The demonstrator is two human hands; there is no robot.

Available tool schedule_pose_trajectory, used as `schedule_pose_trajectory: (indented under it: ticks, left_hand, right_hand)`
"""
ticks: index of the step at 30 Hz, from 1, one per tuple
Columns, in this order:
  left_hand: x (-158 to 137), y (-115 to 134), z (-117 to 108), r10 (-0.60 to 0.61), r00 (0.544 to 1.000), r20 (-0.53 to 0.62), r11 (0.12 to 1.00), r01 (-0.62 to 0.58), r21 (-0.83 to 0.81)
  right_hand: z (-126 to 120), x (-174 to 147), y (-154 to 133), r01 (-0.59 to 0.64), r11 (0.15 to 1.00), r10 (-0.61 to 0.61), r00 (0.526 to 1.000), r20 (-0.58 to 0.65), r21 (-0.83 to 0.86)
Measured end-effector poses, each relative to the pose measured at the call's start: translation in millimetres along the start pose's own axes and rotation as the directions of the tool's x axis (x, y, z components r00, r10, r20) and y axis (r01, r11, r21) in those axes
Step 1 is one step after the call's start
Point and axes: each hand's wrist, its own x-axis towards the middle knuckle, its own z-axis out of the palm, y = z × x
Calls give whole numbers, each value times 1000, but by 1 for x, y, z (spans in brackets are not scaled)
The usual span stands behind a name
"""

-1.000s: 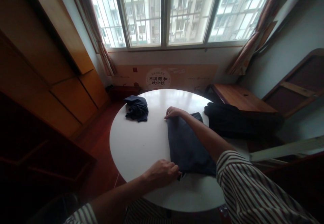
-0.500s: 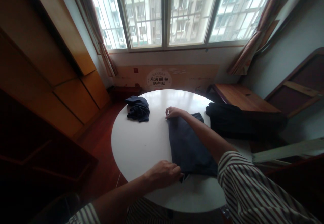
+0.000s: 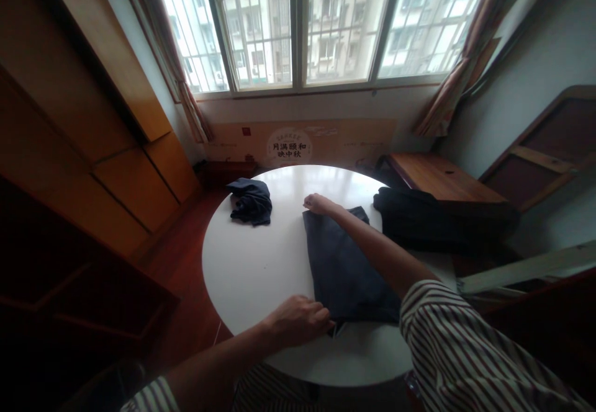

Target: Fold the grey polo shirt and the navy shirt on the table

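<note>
A dark blue-grey folded garment (image 3: 347, 269) lies flat on the white round table (image 3: 251, 275). Its exact kind cannot be made out. My left hand (image 3: 300, 320) is closed on its near left corner, where a small light-edged piece shows beneath the fingers. At the far left corner, my right hand (image 3: 319, 203) has its fingers curled together at the edge; the fingertips are partly hidden. My right forearm crosses over the right part of the cloth and covers some of it.
A crumpled dark garment (image 3: 251, 201) sits at the table's far left. Black clothing (image 3: 414, 216) is piled at the right edge. Beyond it stands a wooden bench (image 3: 447, 176). Wooden cabinets (image 3: 130, 182) line the left, and a barred window (image 3: 298, 27) is ahead.
My right hand has shifted slightly away from me at the far corner, its fingers more curled. My left hand stays at the near corner. The whole view has moved a little.
</note>
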Motion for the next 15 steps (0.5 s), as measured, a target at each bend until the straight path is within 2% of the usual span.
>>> schedule_pose_trajectory:
  ticks: [4,7,9,12,15]
  left_hand:
    - [-1,-1,-10,-43,998,-56,999,42,-21]
    - [9,-1,-24,-79,992,-100,995,73,-62]
    - [23,2,-33,-80,992,-100,995,72,-74]
    - [49,11,-38,-39,999,-34,999,38,-38]
    - [71,23,-32,10,997,72,998,-15,60]
  right_hand:
    - [-32,-37,17,-35,999,36,994,-103,11]
    - [-59,-72,50,-141,990,139,981,-134,-5]
    - [-69,-94,73,-235,972,230,965,-129,-18]
    - [-67,-115,97,-336,942,333,937,-108,-10]
    - [-55,-124,104,-375,927,375,921,-110,21]
